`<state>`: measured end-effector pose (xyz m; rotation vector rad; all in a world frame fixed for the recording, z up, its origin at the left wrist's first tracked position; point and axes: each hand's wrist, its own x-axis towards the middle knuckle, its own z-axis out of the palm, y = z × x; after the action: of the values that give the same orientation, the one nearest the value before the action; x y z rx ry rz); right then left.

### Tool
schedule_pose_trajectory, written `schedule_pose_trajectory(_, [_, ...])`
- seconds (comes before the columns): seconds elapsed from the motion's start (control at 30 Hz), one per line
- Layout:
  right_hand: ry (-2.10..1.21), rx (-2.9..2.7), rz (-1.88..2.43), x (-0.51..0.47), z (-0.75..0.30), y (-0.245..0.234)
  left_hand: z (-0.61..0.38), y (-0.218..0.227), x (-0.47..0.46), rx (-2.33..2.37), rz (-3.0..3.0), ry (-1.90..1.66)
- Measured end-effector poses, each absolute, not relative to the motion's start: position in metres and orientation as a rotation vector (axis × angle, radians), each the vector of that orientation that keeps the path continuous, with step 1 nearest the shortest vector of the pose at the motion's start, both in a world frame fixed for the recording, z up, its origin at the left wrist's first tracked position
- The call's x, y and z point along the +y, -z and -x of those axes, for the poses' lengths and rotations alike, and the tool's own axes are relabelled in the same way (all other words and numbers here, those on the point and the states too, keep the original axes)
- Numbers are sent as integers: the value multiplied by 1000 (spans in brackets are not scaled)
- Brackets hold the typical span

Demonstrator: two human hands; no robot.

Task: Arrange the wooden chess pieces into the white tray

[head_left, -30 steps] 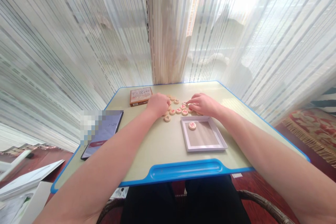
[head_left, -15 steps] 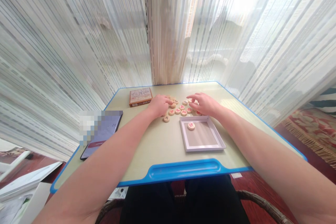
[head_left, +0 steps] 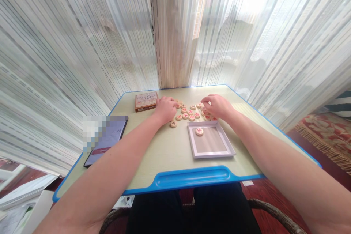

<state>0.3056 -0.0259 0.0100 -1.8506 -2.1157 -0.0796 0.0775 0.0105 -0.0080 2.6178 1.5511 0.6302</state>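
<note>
Round Chinese chess pieces [head_left: 190, 112] with red or dark characters lie in a loose cluster on the table. At the cluster's left side, my left hand [head_left: 166, 109] rests palm down, its fingers stretched over the pieces there and hiding some of them. My right hand [head_left: 218, 106] is over the right side, fingers bent downward and apart, fingertips by several red-marked pieces [head_left: 204, 109]. Whether it touches one is unclear. Just in front stands a shallow white box tray [head_left: 193, 146], with a single red-marked piece [head_left: 199, 132] inside near its far left corner.
A printed cardboard box [head_left: 146, 101] lies at the back left. The tablet [head_left: 105, 140], partly pixelated, sits along the left edge under my forearm. The table [head_left: 161, 153] has a blue rim with a molded groove [head_left: 192, 176] at the front. Striped curtains [head_left: 175, 36] hang behind.
My right hand has shifted slightly right and its fingers have bent down, uncovering pieces at the cluster's right. My left hand has drawn back a little, showing a red-marked piece more fully.
</note>
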Motion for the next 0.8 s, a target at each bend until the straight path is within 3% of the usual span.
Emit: schedule_pose_trajectory(0.8, [-20, -2254, 1654, -31, -295, -10, -78, 13, 16, 1569, -2512, -573])
